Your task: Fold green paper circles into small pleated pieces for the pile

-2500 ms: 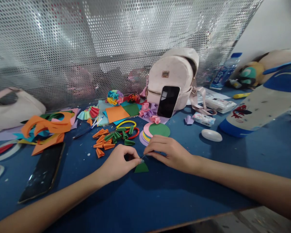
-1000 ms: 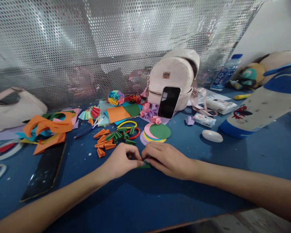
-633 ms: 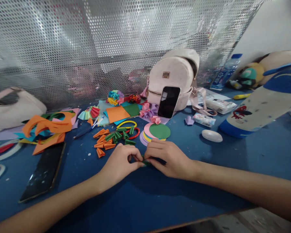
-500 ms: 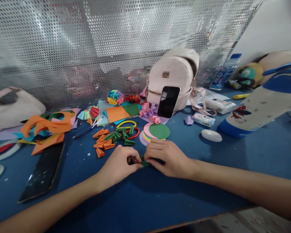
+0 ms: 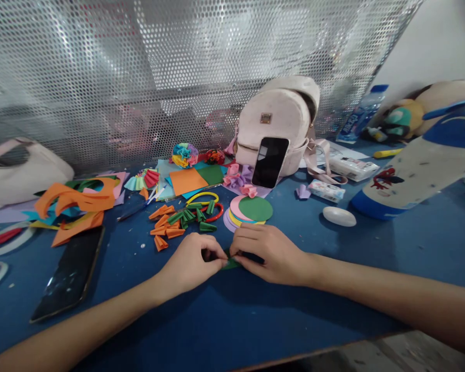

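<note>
Between my two hands is a small piece of green paper (image 5: 231, 264), mostly covered by my fingers. My left hand (image 5: 196, 261) pinches its left side with thumb and forefinger. From the other side my right hand (image 5: 269, 253) grips it, thumb and fingertips pressed together. Just beyond my hands lies a stack of paper circles (image 5: 256, 209) with a green one on top. To the left of the stack are folded green paper pieces (image 5: 191, 216) and folded orange paper pieces (image 5: 165, 225), next to scissors with yellow and red handles (image 5: 203, 197).
A black phone (image 5: 72, 276) and orange paper scraps (image 5: 75, 199) lie at left. Another phone (image 5: 270, 163) leans on a pale backpack (image 5: 273, 116). A large blue-and-white bottle (image 5: 414, 165) stands at right, beside a white oval object (image 5: 339, 216). The table's edge (image 5: 333, 349) runs along the front.
The green paper between my fingers has shifted slightly, and more of it shows below the fingertips. Both hands have stayed in nearly the same place.
</note>
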`<state>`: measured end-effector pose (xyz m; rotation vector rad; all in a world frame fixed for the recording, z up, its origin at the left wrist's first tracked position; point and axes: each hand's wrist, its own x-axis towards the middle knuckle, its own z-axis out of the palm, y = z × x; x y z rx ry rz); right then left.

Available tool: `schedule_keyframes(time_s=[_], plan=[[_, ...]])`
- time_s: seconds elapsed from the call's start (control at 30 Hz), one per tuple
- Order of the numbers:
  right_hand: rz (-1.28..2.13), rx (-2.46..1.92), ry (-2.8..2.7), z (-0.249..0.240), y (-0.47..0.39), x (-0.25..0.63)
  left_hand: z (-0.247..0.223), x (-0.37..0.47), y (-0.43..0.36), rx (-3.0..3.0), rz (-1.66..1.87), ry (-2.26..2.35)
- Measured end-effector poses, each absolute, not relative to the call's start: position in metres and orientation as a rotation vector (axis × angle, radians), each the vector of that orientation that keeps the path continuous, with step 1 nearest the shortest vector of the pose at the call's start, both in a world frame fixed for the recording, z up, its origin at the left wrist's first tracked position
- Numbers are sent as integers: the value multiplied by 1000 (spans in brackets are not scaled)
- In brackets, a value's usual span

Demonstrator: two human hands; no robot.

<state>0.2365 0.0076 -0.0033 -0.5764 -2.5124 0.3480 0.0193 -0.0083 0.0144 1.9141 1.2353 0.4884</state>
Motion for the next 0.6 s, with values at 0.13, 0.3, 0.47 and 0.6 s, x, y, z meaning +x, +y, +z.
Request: schedule_keyframes(time_s=[0.13, 0.3, 0.47, 0.6], plan=[[419, -624, -2531, -3, 3, 236, 15, 22, -10, 1858, 484, 1239], [610, -748, -2495, -2, -1, 237, 14, 25, -11, 1836, 479, 1260], [713, -796, -2440, -4, -4, 236, 14, 25, -12, 1913, 453, 1283], [698, -777, -2403, -7, -4, 235, 15, 24, -14, 2049, 404, 1290]])
